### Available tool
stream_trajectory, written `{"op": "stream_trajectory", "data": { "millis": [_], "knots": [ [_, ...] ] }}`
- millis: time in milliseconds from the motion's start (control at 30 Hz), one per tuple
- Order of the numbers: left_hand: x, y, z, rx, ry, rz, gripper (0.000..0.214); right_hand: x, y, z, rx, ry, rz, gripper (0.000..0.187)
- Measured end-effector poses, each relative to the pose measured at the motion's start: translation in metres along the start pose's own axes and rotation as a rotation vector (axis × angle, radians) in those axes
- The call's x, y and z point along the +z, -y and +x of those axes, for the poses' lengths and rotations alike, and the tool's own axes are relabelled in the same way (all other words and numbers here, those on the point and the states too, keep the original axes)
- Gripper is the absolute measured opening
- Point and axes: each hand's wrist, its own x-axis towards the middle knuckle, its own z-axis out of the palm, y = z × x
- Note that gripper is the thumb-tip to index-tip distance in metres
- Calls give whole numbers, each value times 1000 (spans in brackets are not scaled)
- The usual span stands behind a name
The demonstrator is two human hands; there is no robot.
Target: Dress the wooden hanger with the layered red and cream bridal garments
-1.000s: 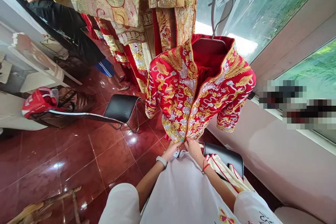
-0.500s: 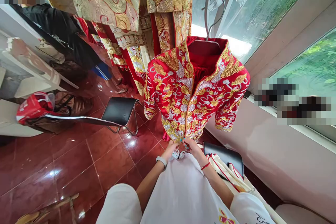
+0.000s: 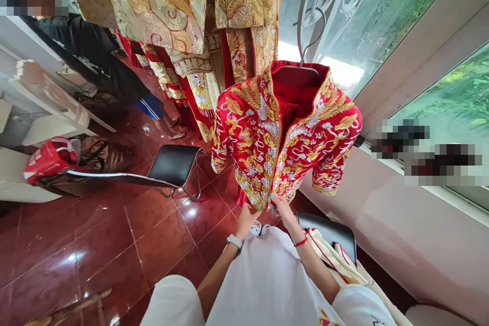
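A red jacket (image 3: 252, 127) with gold and silver embroidery hangs in front of me from a metal hanger (image 3: 305, 56). Its collar stands up and the front edges part near the neck, coming together lower down. My left hand (image 3: 247, 218) grips the lower front edge on the left side, thumb along the hem. My right hand (image 3: 283, 210), with turquoise nails, pinches the other front edge at the hem, slightly higher. What small fastening, if any, lies between the fingertips is too small to make out.
Gold embroidered garments (image 3: 160, 5) hang at the back. A black chair (image 3: 175, 165) stands left, another black seat (image 3: 328, 232) with cream cloth (image 3: 324, 247) right. A person in dark clothes (image 3: 95, 56) is at the far left. Windows and a pink wall (image 3: 367, 214) border the right.
My right hand has risen a little along the front edge, while the left has slipped slightly lower. The two hem edges are now a bit offset. The view has tilted slightly.
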Motion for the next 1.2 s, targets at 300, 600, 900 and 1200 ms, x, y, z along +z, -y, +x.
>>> {"op": "stream_trajectory", "data": {
  "millis": [300, 600, 900, 1200],
  "knots": [
    [38, -67, 8, 499, -2, 773, 15, -4, 4, -4, 11, 13, -27, 32],
    [45, -65, 19, 622, -36, 990, 21, -6, 65, -4, -80, 66, 96, 31],
    [51, -102, 27, 736, -202, 1056, 10, 16, 72, -6, -143, -35, 138, 34],
    [63, -108, 41, 763, -229, 1014, 19, 7, 151, -10, -217, 99, 191, 32]
  ]
}}
